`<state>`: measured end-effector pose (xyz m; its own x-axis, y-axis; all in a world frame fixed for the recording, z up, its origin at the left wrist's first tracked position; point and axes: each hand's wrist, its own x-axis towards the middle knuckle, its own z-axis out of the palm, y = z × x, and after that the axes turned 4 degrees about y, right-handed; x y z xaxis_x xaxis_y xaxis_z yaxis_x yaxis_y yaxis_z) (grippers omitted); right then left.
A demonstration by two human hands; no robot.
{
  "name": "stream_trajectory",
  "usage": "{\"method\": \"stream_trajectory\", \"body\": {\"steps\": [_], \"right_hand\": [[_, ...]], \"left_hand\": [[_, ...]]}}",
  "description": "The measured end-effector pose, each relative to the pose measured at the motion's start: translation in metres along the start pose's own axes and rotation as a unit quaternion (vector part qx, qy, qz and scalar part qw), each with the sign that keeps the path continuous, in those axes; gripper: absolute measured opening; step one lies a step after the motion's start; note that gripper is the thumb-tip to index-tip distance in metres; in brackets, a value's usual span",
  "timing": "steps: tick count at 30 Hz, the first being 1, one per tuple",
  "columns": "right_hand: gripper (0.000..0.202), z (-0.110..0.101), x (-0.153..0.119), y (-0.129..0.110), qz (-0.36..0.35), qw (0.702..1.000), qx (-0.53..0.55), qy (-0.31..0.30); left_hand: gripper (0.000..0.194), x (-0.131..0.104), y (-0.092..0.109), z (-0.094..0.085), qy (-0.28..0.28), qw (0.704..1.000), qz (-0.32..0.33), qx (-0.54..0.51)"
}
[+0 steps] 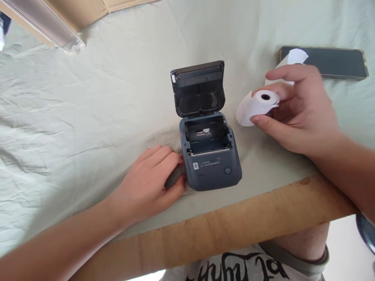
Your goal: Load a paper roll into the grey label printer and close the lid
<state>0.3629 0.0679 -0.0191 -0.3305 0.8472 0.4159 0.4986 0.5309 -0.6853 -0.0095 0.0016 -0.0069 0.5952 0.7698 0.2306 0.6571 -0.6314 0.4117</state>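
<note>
A dark blue-grey label printer rests on the cloth with its black lid raised and its paper bay exposed. Against the printer's left side is my left hand, thumb and fingers curled at its edge; the fingertips are partly hidden. To the right of the printer, my right hand holds a small white paper roll between thumb and fingers, its dark core hole facing up towards me. More white paper shows behind that hand; whether it belongs to the same roll I cannot tell.
A phone lies dark at the right, partly behind the paper. Cardboard and a clear plastic piece stand at the upper left. A wooden table edge runs along the front, beyond the pale cloth.
</note>
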Motion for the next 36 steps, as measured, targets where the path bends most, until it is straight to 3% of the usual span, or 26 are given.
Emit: {"method": "stream_trajectory", "body": {"steps": [3,7,9,12,14,16,19,22,25,28,31,36], "right_hand": [[0.042,-0.004,0.002,-0.011,0.058,0.993,0.094,0.029],[0.027,-0.010,0.005,-0.033,0.153,0.967,0.200,-0.019],[0.032,-0.010,0.005,-0.046,0.133,0.978,0.161,-0.010],[0.041,-0.005,0.008,-0.067,0.032,0.999,0.028,-0.007],[0.047,0.002,0.013,-0.080,-0.036,0.997,-0.065,-0.015],[0.053,0.011,0.022,-0.090,-0.060,0.993,-0.097,-0.026],[0.048,0.020,0.038,-0.094,0.039,0.997,0.012,-0.067],[0.037,0.021,0.048,-0.085,0.150,0.972,0.151,-0.099],[0.047,0.019,0.047,-0.078,0.166,0.961,0.204,-0.080],[0.046,0.018,0.042,-0.082,0.169,0.975,0.138,-0.049],[0.032,0.019,0.043,-0.087,0.125,0.989,0.062,-0.052],[0.026,0.024,0.047,-0.073,-0.058,0.988,-0.123,-0.065]], "left_hand": [[0.010,0.001,0.000,0.000,-0.003,1.000,-0.002,0.005],[0.011,0.003,0.002,-0.002,-0.001,1.000,0.002,0.005],[0.011,0.004,0.003,-0.003,-0.006,1.000,0.007,0.002],[0.011,0.004,0.003,-0.002,0.004,1.000,0.012,-0.009],[0.012,0.004,0.002,-0.001,0.017,1.000,0.014,-0.010],[0.013,0.005,0.002,-0.001,0.011,1.000,0.017,-0.005],[0.012,0.007,0.004,-0.004,-0.012,1.000,0.016,0.001],[0.010,0.007,0.004,-0.008,-0.022,1.000,0.013,0.004],[0.010,0.006,0.004,-0.009,-0.021,1.000,0.015,0.007],[0.009,0.005,0.003,-0.006,-0.021,1.000,0.010,0.006],[0.007,0.005,0.003,-0.003,-0.006,1.000,0.007,0.005],[0.011,0.007,0.005,-0.005,-0.010,1.000,0.021,0.004]]}}
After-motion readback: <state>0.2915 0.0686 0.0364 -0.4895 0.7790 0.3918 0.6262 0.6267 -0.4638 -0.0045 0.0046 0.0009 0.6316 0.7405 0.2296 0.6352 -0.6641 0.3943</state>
